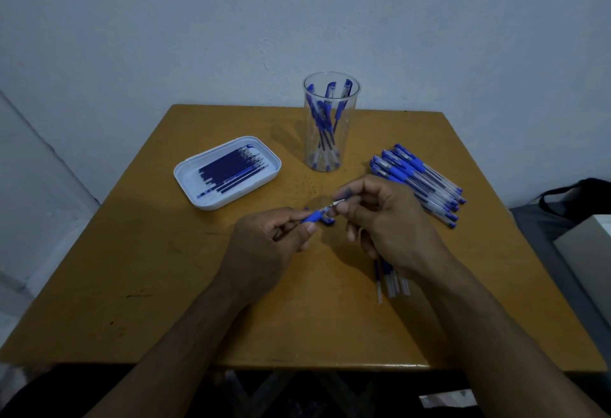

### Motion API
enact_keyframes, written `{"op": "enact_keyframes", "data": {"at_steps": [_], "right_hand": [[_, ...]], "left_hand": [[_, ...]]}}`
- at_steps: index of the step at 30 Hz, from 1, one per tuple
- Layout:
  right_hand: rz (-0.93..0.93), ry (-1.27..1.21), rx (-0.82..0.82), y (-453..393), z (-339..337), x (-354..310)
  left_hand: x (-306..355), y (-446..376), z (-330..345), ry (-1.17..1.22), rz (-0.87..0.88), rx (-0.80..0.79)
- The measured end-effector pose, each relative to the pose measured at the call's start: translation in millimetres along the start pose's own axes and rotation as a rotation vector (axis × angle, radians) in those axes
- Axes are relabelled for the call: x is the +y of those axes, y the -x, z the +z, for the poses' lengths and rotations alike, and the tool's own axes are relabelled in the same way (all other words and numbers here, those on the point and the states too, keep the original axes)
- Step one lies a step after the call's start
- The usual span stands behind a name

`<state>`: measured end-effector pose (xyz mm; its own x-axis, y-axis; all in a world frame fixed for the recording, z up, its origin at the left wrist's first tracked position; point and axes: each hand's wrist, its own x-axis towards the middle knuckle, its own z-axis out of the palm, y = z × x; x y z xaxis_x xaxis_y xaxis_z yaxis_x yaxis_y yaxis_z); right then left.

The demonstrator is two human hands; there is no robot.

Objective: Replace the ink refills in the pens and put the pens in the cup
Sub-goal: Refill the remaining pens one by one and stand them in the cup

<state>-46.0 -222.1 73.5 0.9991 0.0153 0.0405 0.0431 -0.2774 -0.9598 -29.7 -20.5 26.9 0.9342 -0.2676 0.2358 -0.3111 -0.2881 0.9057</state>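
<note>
My left hand [264,239] grips a pen [314,217] by its blue rubber grip, tip pointing up and right. My right hand [383,219] pinches the pen's metal tip [339,201] between thumb and forefinger. Both hands hover over the middle of the wooden table [165,285]. A clear plastic cup [330,126] stands at the back centre with several blue pens upright in it. A white tray [228,173] at the back left holds several dark blue refills. A pile of blue pens [416,179] lies to the right of the cup.
Several clear tubes or used refills [391,280] lie on the table under my right wrist. A small blue piece [329,220] lies on the table below the held pen. Right of the table are a dark bag [575,196] and a pale box [588,245].
</note>
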Motion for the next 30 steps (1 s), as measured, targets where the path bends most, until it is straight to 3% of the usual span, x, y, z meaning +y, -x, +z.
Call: {"op": "enact_keyframes", "data": {"at_steps": [9, 15, 19, 25, 30], "right_hand": [[-0.005, 0.078, -0.085, -1.0, -0.4, -0.1], [-0.055, 0.275, 0.0, -2.5, 0.1, -0.1], [-0.043, 0.096, -0.1, -2.0, -3.8, -1.1], [-0.077, 0.243, 0.02, -3.7, 1.5, 2.3], [-0.062, 0.117, -0.104, -3.8, -2.3, 1.1]], "left_hand": [[-2.4, 0.3, -1.5, -0.002, 0.053, -0.032], [-4.0, -0.1, -0.9, -0.029, 0.07, -0.018], [-2.6, 0.7, -1.1, -0.005, 0.054, -0.025], [-0.8, 0.4, 0.2, 0.016, 0.047, -0.016], [-1.1, 0.3, -0.1, -0.001, 0.068, -0.02]]}}
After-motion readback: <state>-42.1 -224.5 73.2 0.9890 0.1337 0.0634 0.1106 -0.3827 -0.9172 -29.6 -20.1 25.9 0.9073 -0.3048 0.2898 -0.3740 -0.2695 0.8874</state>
